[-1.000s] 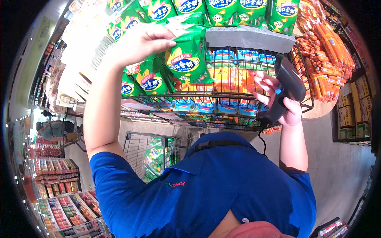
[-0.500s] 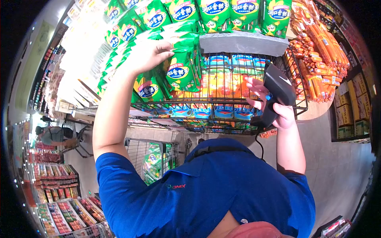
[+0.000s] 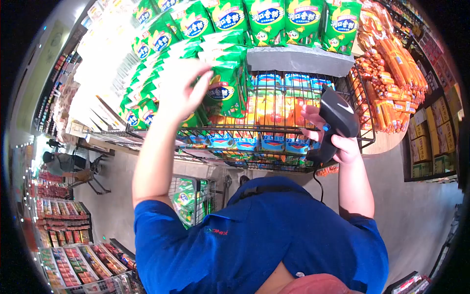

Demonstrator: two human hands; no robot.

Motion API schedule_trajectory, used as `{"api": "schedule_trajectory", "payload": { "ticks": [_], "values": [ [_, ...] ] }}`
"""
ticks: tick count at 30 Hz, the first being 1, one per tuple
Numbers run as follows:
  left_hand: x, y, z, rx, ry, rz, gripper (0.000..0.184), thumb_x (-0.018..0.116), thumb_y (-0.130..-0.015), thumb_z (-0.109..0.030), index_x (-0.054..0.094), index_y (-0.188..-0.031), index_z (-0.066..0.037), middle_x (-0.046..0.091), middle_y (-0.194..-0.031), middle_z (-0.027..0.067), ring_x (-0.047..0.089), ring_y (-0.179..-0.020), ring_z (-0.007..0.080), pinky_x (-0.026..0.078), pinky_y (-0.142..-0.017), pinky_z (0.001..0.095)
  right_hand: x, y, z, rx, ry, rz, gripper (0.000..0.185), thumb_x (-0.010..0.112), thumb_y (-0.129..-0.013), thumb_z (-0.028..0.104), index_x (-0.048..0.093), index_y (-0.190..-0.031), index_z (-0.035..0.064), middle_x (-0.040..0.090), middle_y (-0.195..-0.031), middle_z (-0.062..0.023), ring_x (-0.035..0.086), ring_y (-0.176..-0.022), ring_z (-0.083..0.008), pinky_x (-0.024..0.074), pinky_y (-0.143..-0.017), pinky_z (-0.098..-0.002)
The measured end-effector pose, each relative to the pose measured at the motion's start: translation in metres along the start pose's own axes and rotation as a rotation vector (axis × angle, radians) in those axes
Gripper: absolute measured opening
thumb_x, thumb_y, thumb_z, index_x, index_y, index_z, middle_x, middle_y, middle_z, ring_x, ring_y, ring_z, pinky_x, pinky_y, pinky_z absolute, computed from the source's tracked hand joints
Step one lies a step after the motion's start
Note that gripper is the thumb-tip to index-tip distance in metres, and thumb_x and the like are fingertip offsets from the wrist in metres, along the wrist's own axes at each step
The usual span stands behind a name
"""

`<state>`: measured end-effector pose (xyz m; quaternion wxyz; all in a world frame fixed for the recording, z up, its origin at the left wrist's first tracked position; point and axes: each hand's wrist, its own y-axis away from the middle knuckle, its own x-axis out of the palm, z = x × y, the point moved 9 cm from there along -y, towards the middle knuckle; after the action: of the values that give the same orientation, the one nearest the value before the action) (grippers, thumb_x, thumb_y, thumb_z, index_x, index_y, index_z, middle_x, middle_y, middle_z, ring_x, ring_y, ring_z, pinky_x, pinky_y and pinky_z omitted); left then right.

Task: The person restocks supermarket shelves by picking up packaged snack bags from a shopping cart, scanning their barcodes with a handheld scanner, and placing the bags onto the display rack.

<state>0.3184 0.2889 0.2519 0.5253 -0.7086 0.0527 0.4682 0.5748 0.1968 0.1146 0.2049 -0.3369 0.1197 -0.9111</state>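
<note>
My left hand [image 3: 187,90] is over the green snack bags with Chinese lettering, its thumb stretched out apart from the blurred, overexposed fingers. Right beside the thumb hangs the front green bag [image 3: 223,94]; whether they touch is hard to tell. More green bags [image 3: 195,24] stand in rows behind and to the left. In my right hand [image 3: 346,147] is a black handheld scanner [image 3: 339,113] with a blue button and a cord, held over the right part of the wire basket. Some fingers of that hand show at the scanner's left side.
Orange and blue packs [image 3: 271,110] fill the black wire basket [image 3: 274,128]. A grey block [image 3: 298,60] lies behind it. Orange-wrapped sticks [image 3: 391,73] are piled at right. Below the basket stands a cart [image 3: 203,196] with green bags. A person [image 3: 61,164] is at far left.
My left forearm has swung right and its wrist has come nearer the front bag. The front bag has turned slightly darker in shade. The scanner stays in my right hand; the whole view shifted a little.
</note>
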Motion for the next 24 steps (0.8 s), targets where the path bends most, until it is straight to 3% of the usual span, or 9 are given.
{"api": "schedule_trajectory", "payload": {
  "ticks": [3, 5, 9, 12, 17, 19, 21, 23, 24],
  "values": [
    [-0.024, 0.035, -0.042, 0.067, 0.146, -0.201, 0.014, 0.066, -0.075, -0.002, 0.065, -0.089, -0.003, 0.067, -0.081, 0.0104, 0.064, -0.074, 0.0262, 0.051, -0.069, 0.0341, -0.001, 0.001, 0.0, -0.007, 0.012, 0.009, 0.07, 0.065, -0.08, 0.016, 0.033, -0.139, -0.0013, 0.031, -0.144, -0.0258, 0.029, -0.136, -0.039, 0.0371, -0.104, -0.0522],
    [-0.021, 0.068, -0.062, 0.061, 0.348, -0.249, 0.013, 0.064, -0.073, 0.002, 0.065, -0.086, -0.001, 0.067, -0.082, 0.0111, 0.064, -0.072, 0.0267, 0.051, -0.069, 0.0353, -0.006, 0.001, -0.001, -0.016, -0.067, -0.061, 0.084, 0.071, -0.074, 0.006, 0.024, -0.143, 0.0031, 0.039, -0.139, -0.023, 0.036, -0.131, -0.0399, 0.044, -0.099, -0.0522],
    [0.009, 0.129, -0.081, -0.156, 0.449, -0.15, 0.013, 0.059, -0.075, 0.006, 0.064, -0.087, 0.003, 0.066, -0.081, 0.0139, 0.063, -0.073, 0.0269, 0.051, -0.069, 0.0343, 0.002, -0.002, 0.002, -0.03, 0.021, -0.01, 0.08, 0.07, -0.075, 0.01, 0.026, -0.141, -0.001, 0.037, -0.138, -0.0286, 0.038, -0.13, -0.0402, 0.0432, -0.1, -0.0529],
    [0.027, 0.168, -0.079, -0.414, 0.535, -0.048, 0.011, 0.062, -0.076, 0.003, 0.064, -0.086, 0.0, 0.066, -0.083, 0.0137, 0.064, -0.073, 0.0272, 0.051, -0.068, 0.0329, -0.005, 0.002, -0.001, -0.066, 0.057, -0.055, 0.077, 0.069, -0.076, 0.012, 0.029, -0.14, -0.0014, 0.037, -0.137, -0.0293, 0.038, -0.13, -0.0399, 0.0428, -0.1, -0.0529],
    [0.01, 0.209, -0.071, -0.376, 0.42, -0.05, 0.012, 0.066, -0.075, 0.001, 0.063, -0.086, -0.002, 0.065, -0.079, 0.0122, 0.063, -0.068, 0.0297, 0.05, -0.063, 0.0349, 0.016, 0.007, -0.008, -0.042, 0.198, -0.112, 0.076, 0.072, -0.074, 0.021, 0.035, -0.137, -0.0013, 0.045, -0.131, -0.0248, 0.045, -0.124, -0.0374, 0.0466, -0.096, -0.0474],
    [0.002, 0.23, -0.061, -0.421, 0.355, -0.041, 0.013, 0.066, -0.074, 0.001, 0.063, -0.086, -0.002, 0.065, -0.079, 0.0112, 0.063, -0.068, 0.0289, 0.049, -0.063, 0.0354, 0.027, 0.011, -0.032, 0.142, 0.298, 0.021, 0.079, 0.079, -0.069, 0.021, 0.038, -0.132, -0.0036, 0.052, -0.123, -0.0215, 0.055, -0.111, -0.0347, 0.045, -0.096, -0.0452],
    [-0.009, 0.254, -0.052, -0.487, 0.343, -0.04, 0.011, 0.065, -0.075, 0.001, 0.063, -0.086, -0.002, 0.065, -0.081, 0.0123, 0.062, -0.07, 0.0296, 0.049, -0.063, 0.0358, 0.061, 0.011, -0.054, 0.277, 0.45, 0.086, 0.071, 0.079, -0.067, 0.025, 0.049, -0.124, -0.004, 0.055, -0.116, -0.023, 0.053, -0.113, -0.0308, 0.049, -0.089, -0.0438],
    [-0.014, 0.285, -0.042, -0.566, 0.242, 0.024, 0.01, 0.065, -0.076, -0.001, 0.063, -0.085, -0.002, 0.064, -0.079, 0.0125, 0.061, -0.067, 0.0302, 0.048, -0.062, 0.0369, 0.075, 0.012, -0.084, 0.353, 0.678, 0.114, 0.077, 0.084, -0.062, 0.018, 0.048, -0.127, -0.0024, 0.056, -0.119, -0.0211, 0.057, -0.109, -0.0264, 0.0485, -0.089, -0.0402],
    [-0.018, 0.303, -0.038, -0.608, 0.196, 0.032, 0.008, 0.065, -0.077, -0.003, 0.064, -0.085, -0.002, 0.063, -0.077, 0.0131, 0.06, -0.067, 0.0313, 0.047, -0.062, 0.0381, 0.105, 0.003, -0.093, 0.358, 0.747, 0.319, 0.087, 0.085, -0.061, 0.013, 0.042, -0.135, -0.0014, 0.051, -0.132, -0.0139, 0.049, -0.122, -0.0218, 0.0362, -0.103, -0.0378]
  ]
}}
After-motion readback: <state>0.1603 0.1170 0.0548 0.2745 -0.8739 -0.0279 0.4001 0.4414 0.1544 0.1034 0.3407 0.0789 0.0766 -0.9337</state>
